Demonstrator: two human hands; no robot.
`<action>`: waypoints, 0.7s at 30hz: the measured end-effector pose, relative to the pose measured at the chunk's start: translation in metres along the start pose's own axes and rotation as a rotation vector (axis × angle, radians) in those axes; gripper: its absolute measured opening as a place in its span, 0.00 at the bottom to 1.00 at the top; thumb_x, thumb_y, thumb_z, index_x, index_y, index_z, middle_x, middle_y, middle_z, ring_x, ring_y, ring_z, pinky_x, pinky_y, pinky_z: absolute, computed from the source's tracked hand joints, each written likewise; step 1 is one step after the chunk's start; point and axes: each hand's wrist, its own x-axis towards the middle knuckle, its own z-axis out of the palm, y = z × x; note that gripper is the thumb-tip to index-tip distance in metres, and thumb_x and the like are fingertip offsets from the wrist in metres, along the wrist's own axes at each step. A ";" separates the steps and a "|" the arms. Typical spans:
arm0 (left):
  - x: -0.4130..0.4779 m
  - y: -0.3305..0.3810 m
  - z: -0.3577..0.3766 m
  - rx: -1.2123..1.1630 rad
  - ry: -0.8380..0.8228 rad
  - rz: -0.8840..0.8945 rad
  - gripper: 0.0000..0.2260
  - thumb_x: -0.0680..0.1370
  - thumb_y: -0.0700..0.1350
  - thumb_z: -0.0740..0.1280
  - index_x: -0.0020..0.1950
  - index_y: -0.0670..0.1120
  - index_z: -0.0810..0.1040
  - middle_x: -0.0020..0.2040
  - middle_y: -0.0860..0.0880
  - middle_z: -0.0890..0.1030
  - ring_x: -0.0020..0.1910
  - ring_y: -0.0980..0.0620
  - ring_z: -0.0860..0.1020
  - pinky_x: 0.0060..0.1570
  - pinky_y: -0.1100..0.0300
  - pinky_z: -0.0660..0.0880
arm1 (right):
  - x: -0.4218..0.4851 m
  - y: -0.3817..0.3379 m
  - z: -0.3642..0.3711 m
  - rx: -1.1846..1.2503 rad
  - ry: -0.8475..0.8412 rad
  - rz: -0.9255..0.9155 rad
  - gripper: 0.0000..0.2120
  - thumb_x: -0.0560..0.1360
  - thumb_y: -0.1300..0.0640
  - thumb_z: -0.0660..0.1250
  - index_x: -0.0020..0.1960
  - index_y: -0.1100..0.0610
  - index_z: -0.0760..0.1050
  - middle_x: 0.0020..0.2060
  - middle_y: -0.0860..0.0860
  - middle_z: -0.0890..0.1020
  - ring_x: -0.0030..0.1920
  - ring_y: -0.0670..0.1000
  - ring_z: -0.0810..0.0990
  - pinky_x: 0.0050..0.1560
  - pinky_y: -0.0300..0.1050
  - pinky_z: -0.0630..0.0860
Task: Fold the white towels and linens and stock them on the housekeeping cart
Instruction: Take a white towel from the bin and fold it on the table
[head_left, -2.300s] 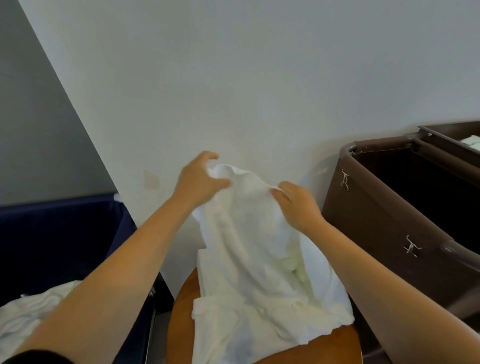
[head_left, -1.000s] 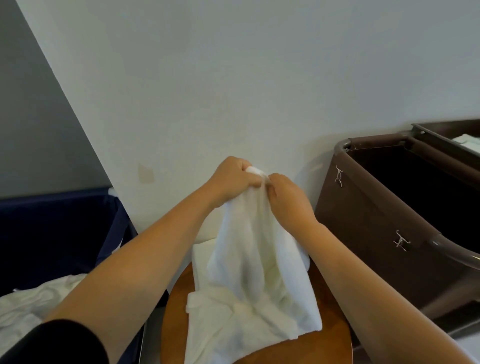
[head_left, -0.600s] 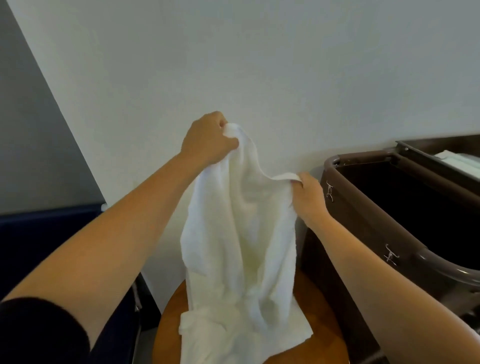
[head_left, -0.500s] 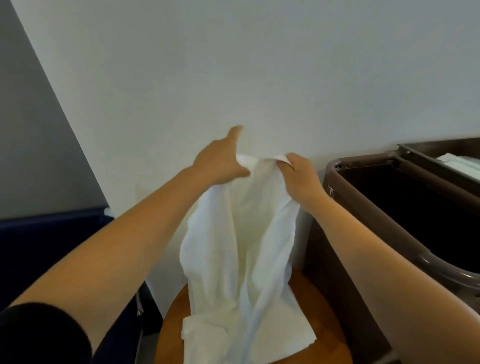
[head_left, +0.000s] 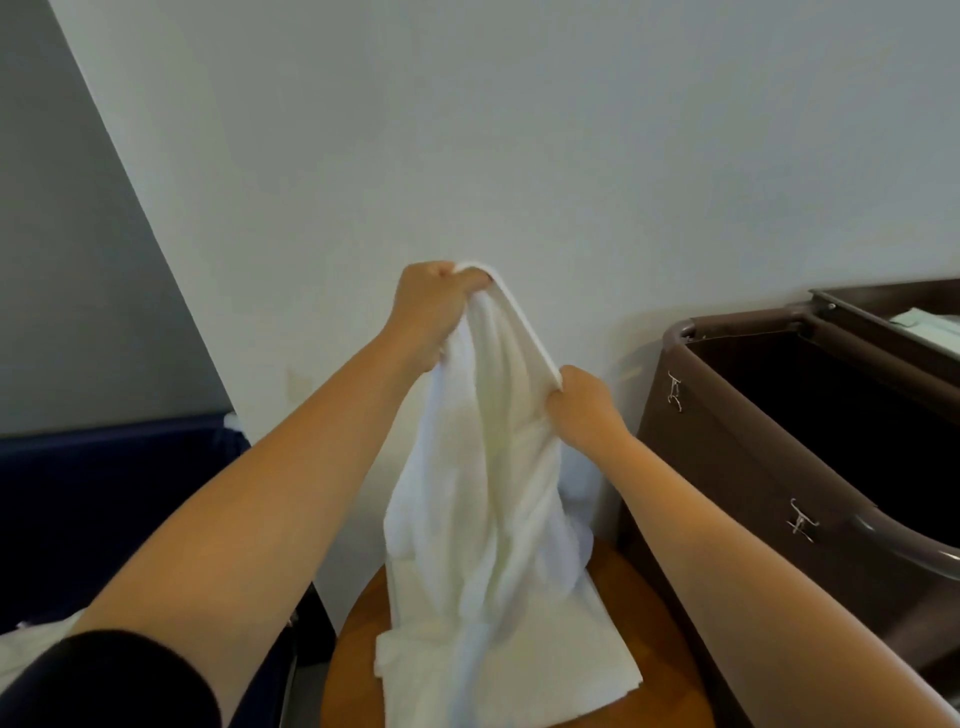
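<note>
- Left hand (head_left: 431, 306) is the higher of the two, with its fingers curled tight round a top corner of the towel (head_left: 483, 493).
- Right hand (head_left: 582, 405) sits lower and to the right, pinching the towel's hemmed edge between thumb and curled fingers. The hem runs taut from one hand to the other.
- The towel hangs in loose folds from both grips, in front of the wall (head_left: 571, 156). Its lower end rests on the table (head_left: 670, 649) (whether the flat white layer lying there is the same towel or a second piece, I cannot tell).
- The table is round and wooden, near the person, between the bin (head_left: 104, 493) and the cart (head_left: 753, 467).
- The cart is brown and stands right of the table. Its deep compartment is dark inside, and a metal clip (head_left: 674, 391) hangs on its left wall.
- Folded linen (head_left: 930, 325) lies on the cart's top at the far right.
- The bin is dark blue, at the left, with crumpled white cloth (head_left: 26, 654) at its near edge.
- A black sleeve (head_left: 104, 680) covers the upper left arm.
</note>
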 end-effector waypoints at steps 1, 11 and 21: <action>0.003 0.003 -0.005 -0.101 0.082 -0.033 0.12 0.70 0.43 0.71 0.34 0.48 0.68 0.32 0.44 0.66 0.30 0.50 0.65 0.29 0.60 0.59 | 0.001 0.005 0.000 0.025 0.000 0.043 0.07 0.76 0.63 0.54 0.40 0.58 0.65 0.35 0.50 0.69 0.37 0.53 0.70 0.34 0.43 0.64; -0.013 -0.020 0.005 0.560 -0.381 0.272 0.33 0.69 0.39 0.74 0.71 0.52 0.67 0.61 0.50 0.76 0.56 0.51 0.76 0.58 0.59 0.72 | -0.004 -0.045 -0.047 0.194 0.025 -0.267 0.08 0.78 0.58 0.61 0.40 0.56 0.72 0.33 0.48 0.73 0.33 0.47 0.71 0.33 0.41 0.65; -0.004 -0.025 -0.010 0.174 0.012 -0.069 0.08 0.75 0.40 0.65 0.36 0.46 0.73 0.32 0.46 0.71 0.30 0.49 0.69 0.31 0.62 0.65 | -0.007 0.011 -0.003 0.040 0.006 -0.118 0.16 0.80 0.54 0.57 0.35 0.55 0.63 0.31 0.49 0.69 0.36 0.53 0.69 0.37 0.46 0.63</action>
